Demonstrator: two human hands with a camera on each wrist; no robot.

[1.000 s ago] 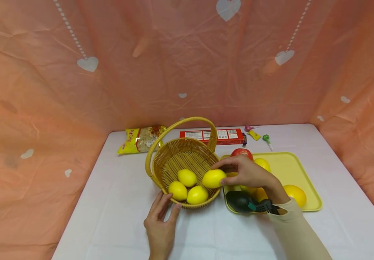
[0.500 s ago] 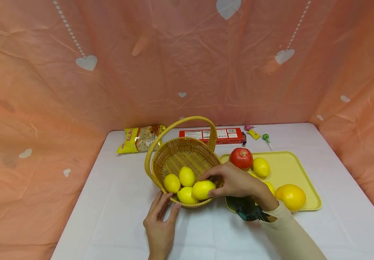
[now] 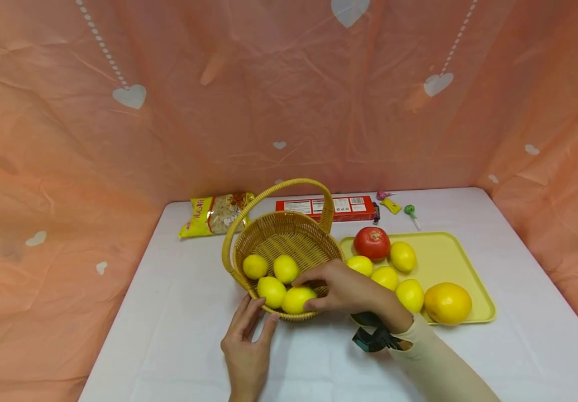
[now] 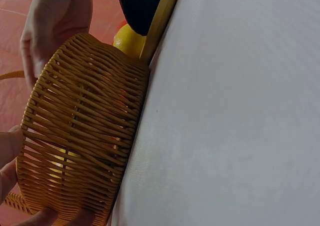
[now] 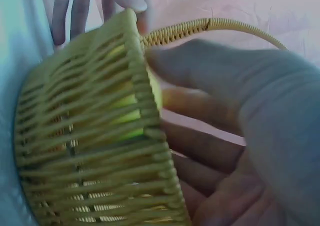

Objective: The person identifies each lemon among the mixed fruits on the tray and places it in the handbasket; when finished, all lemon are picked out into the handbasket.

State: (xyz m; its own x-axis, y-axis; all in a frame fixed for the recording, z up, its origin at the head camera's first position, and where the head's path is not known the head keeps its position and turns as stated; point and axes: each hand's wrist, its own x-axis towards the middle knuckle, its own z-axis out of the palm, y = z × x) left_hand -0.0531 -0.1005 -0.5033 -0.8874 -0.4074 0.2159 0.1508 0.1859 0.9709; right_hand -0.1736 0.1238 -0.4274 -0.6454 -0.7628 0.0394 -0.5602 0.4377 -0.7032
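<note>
Lemon (image 3: 297,299): yellow, lower centre of the head frame, lying inside the woven basket (image 3: 289,239) at its near rim, touching another lemon (image 3: 271,290). Right hand (image 3: 341,290): fingers curled round the lemon, reaching over the basket's right rim. Left hand (image 3: 246,352): fingers straight, tips pressed against the basket's near outer wall, gripping nothing. Basket: centre of the white bench (image 3: 178,335), handle upright, two more lemons further back in it. Yellow tray (image 3: 457,259): just right of the basket, carrying a red tomato (image 3: 372,242), four lemons and a larger orange-yellow fruit (image 3: 447,303). Bench's far edge: snack packet (image 3: 214,213), red box (image 3: 326,207), wrapped sweets (image 3: 394,205).
</note>
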